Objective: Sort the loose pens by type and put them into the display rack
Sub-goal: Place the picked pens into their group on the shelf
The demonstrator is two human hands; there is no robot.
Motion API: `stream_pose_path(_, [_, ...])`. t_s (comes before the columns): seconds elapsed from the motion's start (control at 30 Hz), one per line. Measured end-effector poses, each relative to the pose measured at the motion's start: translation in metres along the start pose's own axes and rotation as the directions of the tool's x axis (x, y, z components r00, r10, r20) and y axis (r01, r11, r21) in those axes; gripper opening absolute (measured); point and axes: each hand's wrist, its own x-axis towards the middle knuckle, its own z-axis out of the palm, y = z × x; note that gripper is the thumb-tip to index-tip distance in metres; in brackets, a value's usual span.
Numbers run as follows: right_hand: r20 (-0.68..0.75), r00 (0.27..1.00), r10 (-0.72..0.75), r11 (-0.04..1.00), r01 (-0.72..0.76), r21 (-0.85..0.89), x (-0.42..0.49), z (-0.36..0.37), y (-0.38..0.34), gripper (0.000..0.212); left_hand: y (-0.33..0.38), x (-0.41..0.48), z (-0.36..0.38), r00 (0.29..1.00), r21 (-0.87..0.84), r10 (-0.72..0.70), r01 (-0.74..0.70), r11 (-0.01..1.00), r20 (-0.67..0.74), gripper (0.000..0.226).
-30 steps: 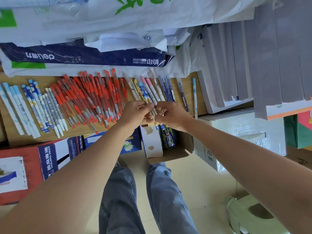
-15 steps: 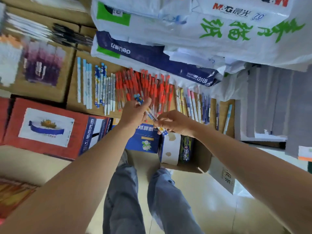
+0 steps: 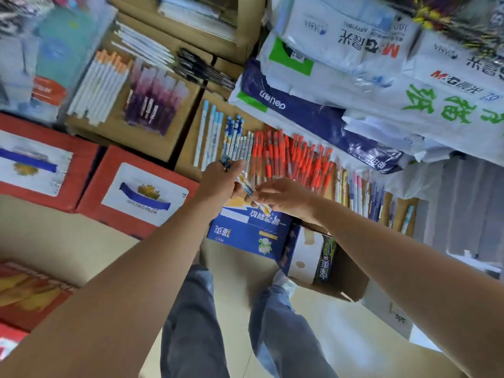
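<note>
Nearest the camera, two legs in grey-blue trousers (image 3: 191, 323) stand on a pale floor, and both bare forearms reach forward from the lower corners and meet in the middle. The left hand (image 3: 218, 181) is turned with its back to the camera, fingers curled and thumb up, gripping the upper end of a blue-and-white patterned pen (image 3: 246, 188). The right hand (image 3: 285, 196) comes in from the right with its wrist bent, thumb and fingertips pinching the lower part of the same pen, so the pen slants down to the right between the two hands. Whether it is one pen or a couple held together cannot be told through the blur. Just below the hands lies a blue box (image 3: 245, 233), with an open cardboard carton (image 3: 347, 279) to its right and red boxes (image 3: 114, 203) to its left. Beyond the hands, loose pens lie sorted in rows on a cardboard surface (image 3: 188, 154): white-and-blue pens (image 3: 208, 132), more patterned ones (image 3: 233, 137), a broad batch of red pens (image 3: 289, 156) and pastel pens (image 3: 357, 192). A grey stepped rack (image 3: 474, 192) shows blurred at the right edge, well apart from the hands. Wrapped paper packs (image 3: 395, 85) are piled behind the rows, and farther left are orange-capped pens (image 3: 101, 83) and black pens (image 3: 201, 66).
</note>
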Motion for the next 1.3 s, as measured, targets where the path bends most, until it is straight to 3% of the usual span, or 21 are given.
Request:
stream_pose_path(0.1, [-0.033, 0.999, 0.038, 0.999, -0.039, -0.009, 0.018, 0.014, -0.016, 0.028, 0.003, 0.014, -0.027, 0.998, 0.082, 0.022, -0.026, 0.996, 0.052, 0.026])
stream_pose_path(0.2, [-0.201, 0.976, 0.087, 0.996, -0.080, 0.043, 0.039, 0.026, -0.029, 0.031, 0.005, 0.033, -0.058, 0.992, 0.191, 0.040, -0.062, 0.980, 0.119, 0.027])
stream_pose_path(0.33, [-0.519, 0.819, 0.243, 0.967, -0.160, 0.199, 0.076, 0.034, -0.037, 0.040, 0.004, 0.062, -0.100, 0.984, 0.452, 0.088, -0.150, 0.879, 0.154, 0.032])
stream_pose_path(0.47, [-0.593, 0.713, 0.376, 0.922, -0.221, 0.319, 0.113, 0.040, -0.043, 0.042, 0.002, 0.091, -0.120, 0.958, 0.604, 0.187, -0.284, 0.745, 0.220, 0.026])
stream_pose_path(0.67, [-0.728, 0.574, 0.375, 0.927, -0.244, 0.285, 0.150, 0.046, -0.048, 0.024, -0.005, 0.118, -0.122, 0.928, 0.704, 0.207, -0.371, 0.605, 0.311, 0.045])
stream_pose_path(0.93, [-0.782, 0.551, 0.292, 0.939, -0.322, 0.123, 0.165, 0.050, -0.037, 0.026, -0.007, 0.124, -0.116, 0.919, 0.729, 0.194, -0.390, 0.563, 0.342, 0.070])
stream_pose_path(1.17, [-0.805, 0.545, 0.234, 0.946, -0.320, 0.059, 0.168, 0.049, -0.033, 0.036, -0.003, 0.127, -0.116, 0.922, 0.745, 0.167, -0.381, 0.548, 0.349, 0.064])
stream_pose_path(1.3, [-0.794, 0.571, 0.209, 0.955, -0.293, 0.041, 0.165, 0.046, -0.031, 0.030, -0.001, 0.127, -0.115, 0.933, 0.761, 0.143, -0.354, 0.544, 0.331, 0.060])
